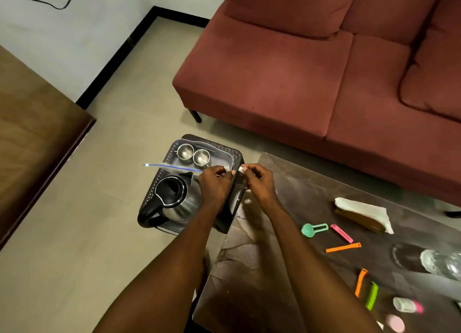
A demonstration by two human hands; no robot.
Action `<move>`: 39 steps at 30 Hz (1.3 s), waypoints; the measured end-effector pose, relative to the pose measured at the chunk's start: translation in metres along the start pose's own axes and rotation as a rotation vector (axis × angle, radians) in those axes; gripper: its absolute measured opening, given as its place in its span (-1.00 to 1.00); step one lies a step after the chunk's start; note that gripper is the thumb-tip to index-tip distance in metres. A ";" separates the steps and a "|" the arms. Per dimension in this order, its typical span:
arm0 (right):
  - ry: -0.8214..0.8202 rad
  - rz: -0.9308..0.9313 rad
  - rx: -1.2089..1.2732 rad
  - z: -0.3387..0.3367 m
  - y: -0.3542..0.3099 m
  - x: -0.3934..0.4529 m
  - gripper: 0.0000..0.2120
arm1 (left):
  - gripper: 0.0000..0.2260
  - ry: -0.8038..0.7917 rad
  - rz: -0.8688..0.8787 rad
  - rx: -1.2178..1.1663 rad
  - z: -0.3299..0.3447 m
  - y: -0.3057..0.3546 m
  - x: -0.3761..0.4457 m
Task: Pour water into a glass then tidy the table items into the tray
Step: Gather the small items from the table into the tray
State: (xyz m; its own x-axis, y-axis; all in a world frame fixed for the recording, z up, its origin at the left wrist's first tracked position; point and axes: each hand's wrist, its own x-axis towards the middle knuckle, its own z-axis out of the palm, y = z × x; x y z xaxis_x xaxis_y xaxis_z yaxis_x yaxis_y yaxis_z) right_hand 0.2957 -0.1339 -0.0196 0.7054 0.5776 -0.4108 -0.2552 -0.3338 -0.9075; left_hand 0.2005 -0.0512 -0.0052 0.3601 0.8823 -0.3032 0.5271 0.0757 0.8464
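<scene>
Glass (441,261) — blurred, cut off right

I see the tray (232,155) left of the surface (287,195), holding a kettle (174,200) with two cups (193,154) behind it; a sofa (311,71) stands behind both.

dark red sofa (311,66) on black legs, over pale tiled floor (74,245). white wall (74,38) with black skirting; brown wooden furniture (32,138) at left.

two steel cups (185,151) (201,157), one kettle (174,199), one tray (225,150), two orange clips (343,247) (360,282)
</scene>
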 end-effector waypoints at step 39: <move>0.276 0.085 -0.467 0.161 0.077 0.140 -0.77 | -0.89 -0.508 0.813 1.295 0.013 -0.077 0.230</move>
State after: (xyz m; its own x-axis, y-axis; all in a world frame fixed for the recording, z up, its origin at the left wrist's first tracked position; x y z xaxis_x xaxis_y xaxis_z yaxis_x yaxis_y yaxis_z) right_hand 0.2681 0.0416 -0.1612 0.8582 0.3384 -0.3861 -0.0429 -0.7021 -0.7108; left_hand 0.2531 0.1393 -0.1457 0.9214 0.2335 -0.3106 0.2478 -0.9688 0.0067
